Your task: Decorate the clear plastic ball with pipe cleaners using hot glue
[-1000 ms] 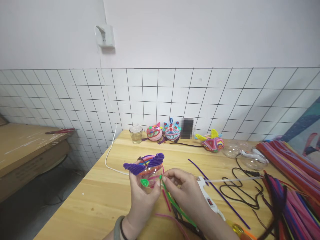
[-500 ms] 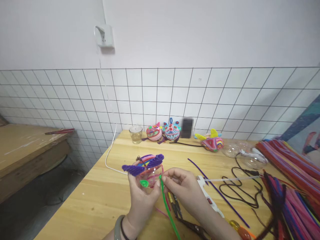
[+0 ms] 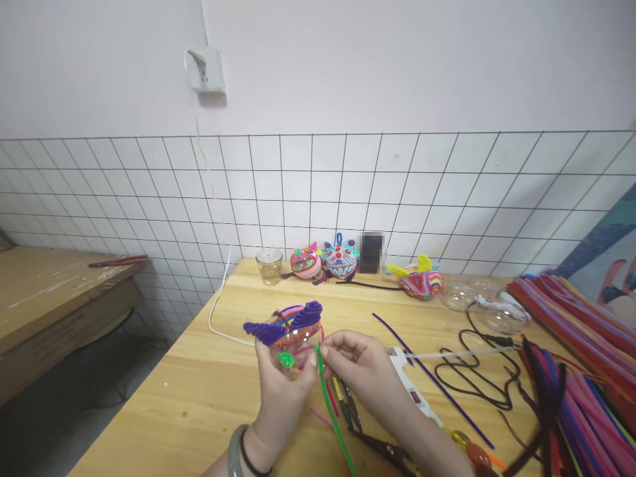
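Observation:
My left hand [image 3: 282, 391] is wrapped round a clear plastic ball [image 3: 301, 339] trimmed with pipe cleaners. Two purple coiled wings [image 3: 307, 315] stick up from the ball, and a green coil [image 3: 286, 360] sits low on its side. At the ball's right edge my right hand [image 3: 358, 361] pinches the top end of a green pipe cleaner [image 3: 332, 412], close to my left thumb. The rest of that pipe cleaner hangs down toward the table's front. Fingers hide part of the ball and the pinched tip.
Pliers [image 3: 380, 449] and pens [image 3: 346, 404] lie below my right hand, beside a white power strip [image 3: 412, 387]. Pipe cleaner bundles [image 3: 571, 318] fill the right side. Finished pipe cleaner ornaments [image 3: 341, 261] and a glass cup [image 3: 269, 266] stand along the wall.
The two hands keep nearly the same hold. The ball has tilted slightly, its right purple wing standing more upright, and the green pipe cleaner's tip has shifted a little up and left.

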The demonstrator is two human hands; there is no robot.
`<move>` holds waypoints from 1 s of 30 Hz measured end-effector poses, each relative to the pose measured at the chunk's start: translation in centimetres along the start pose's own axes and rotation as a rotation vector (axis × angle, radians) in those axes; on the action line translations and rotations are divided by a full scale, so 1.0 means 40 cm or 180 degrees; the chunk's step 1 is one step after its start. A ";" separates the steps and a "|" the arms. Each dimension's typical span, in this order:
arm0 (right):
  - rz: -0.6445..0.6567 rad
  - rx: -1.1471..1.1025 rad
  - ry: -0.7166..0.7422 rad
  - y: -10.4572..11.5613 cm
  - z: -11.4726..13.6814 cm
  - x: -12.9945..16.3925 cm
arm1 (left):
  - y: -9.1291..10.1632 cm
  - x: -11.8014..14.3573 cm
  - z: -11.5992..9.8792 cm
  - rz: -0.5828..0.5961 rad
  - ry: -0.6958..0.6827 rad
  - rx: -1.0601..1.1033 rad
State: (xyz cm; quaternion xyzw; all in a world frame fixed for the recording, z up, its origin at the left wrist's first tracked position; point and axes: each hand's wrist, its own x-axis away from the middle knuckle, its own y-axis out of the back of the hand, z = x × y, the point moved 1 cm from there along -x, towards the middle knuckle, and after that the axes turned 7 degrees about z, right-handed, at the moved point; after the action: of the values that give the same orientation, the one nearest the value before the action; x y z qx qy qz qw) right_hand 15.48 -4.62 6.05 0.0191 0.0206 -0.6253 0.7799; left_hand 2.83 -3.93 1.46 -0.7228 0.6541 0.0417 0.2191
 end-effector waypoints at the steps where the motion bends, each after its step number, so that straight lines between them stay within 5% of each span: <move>1: -0.0007 -0.0027 0.0011 0.000 -0.002 -0.001 | -0.002 0.000 -0.004 -0.0008 0.0083 0.0081; 13: -0.0067 -0.0344 -0.0028 0.006 -0.027 -0.019 | -0.012 -0.013 0.026 0.0132 0.0835 0.1224; 22: -0.0200 -0.0016 0.0257 0.018 -0.064 -0.031 | -0.015 -0.016 0.026 0.0179 0.1032 0.1538; 30: -0.0175 0.0506 -0.0101 0.026 -0.075 -0.028 | -0.013 -0.021 0.032 0.0218 0.0981 0.1581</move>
State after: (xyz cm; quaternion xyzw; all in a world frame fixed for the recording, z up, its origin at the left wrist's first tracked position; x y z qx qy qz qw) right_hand 16.21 -3.13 3.11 0.0705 -0.0409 -0.6463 0.7587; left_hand 3.48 -2.67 0.74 -0.6224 0.6938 -0.2226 0.2858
